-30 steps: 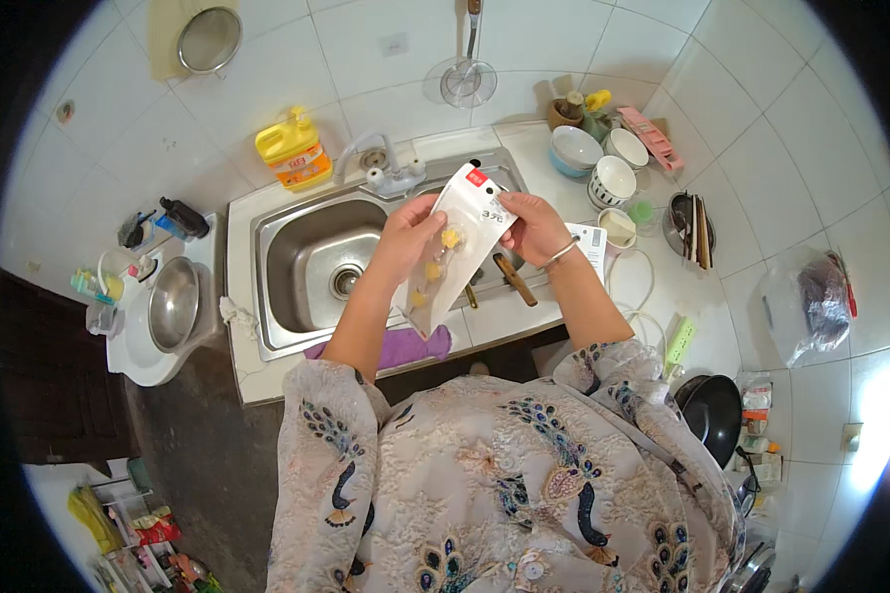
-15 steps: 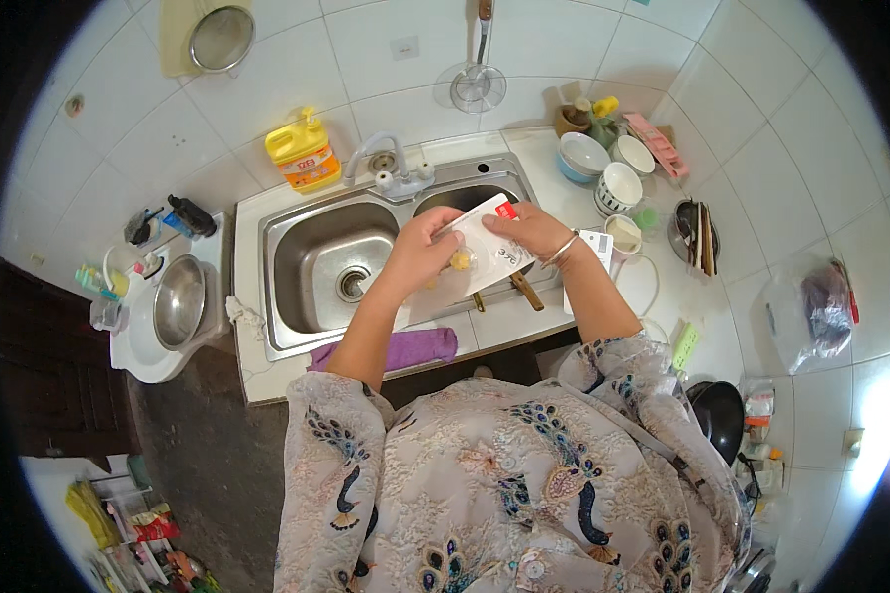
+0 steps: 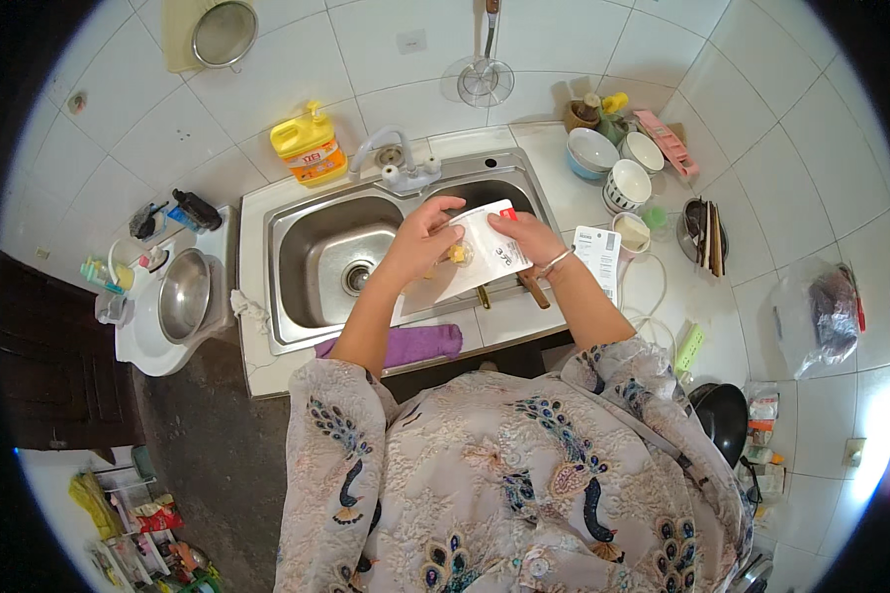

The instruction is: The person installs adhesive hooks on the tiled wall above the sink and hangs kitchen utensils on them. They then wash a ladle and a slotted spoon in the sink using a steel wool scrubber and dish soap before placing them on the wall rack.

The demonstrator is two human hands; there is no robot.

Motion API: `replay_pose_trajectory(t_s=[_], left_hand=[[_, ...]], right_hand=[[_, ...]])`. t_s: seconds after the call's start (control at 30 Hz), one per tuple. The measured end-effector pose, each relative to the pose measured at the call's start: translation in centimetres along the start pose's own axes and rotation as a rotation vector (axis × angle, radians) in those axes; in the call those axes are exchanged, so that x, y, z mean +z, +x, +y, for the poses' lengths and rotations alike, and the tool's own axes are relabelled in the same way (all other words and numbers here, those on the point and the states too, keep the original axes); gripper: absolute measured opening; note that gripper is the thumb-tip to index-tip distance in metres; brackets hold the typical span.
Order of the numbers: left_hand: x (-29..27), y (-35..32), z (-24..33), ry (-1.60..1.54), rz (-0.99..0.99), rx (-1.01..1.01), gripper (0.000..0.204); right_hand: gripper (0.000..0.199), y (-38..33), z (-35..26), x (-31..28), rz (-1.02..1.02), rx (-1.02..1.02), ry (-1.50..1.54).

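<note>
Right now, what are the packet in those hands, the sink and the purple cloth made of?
The packet looks like thin white card, flat and printed, perhaps with clear plastic over its yellow piece; that's hard to see. The sink looks like metal, likely stainless steel: grey with a soft sheen. The purple cloth seems matte fabric, maybe towelling: it lies bunched without shine.

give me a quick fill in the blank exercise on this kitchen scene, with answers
1. The left hand and right hand hold a mostly ____ card.
2. The bracelet sits just behind the ____ hand.
3. The cloth in front of the sink is ____.
4. That sink has ____ basins.

Missing words: white; right; purple; two.
</note>
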State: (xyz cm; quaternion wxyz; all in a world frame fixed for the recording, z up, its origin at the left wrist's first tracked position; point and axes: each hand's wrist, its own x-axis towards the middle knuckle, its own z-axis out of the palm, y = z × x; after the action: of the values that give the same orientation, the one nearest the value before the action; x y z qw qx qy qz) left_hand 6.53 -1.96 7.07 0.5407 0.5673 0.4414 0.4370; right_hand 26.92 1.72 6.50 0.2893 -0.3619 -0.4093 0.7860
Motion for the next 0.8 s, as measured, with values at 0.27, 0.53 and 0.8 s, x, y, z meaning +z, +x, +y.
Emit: replay_pose_trajectory(t_s=[0.27, 0.53, 0.8], left_hand=[[-3.3, 0.1, -6.5, 0.487, 0.297, 0.298, 0.041], [-3.0, -1.1, -5.3, 0.382, 0.052, -0.067, 0.018], [-4.9, -0.2, -7.6, 0.156, 0.138, -0.158, 0.015]], right_hand=[[0.041, -1.6, -2.4, -3.9, 0.161, -0.242, -0.818], [0.042, -1.0, -0.3, -6.1, 0.569, -0.350, -0.990], [0.037, 0.7, 1.7, -7.5, 0.601, -0.534, -0.336]])
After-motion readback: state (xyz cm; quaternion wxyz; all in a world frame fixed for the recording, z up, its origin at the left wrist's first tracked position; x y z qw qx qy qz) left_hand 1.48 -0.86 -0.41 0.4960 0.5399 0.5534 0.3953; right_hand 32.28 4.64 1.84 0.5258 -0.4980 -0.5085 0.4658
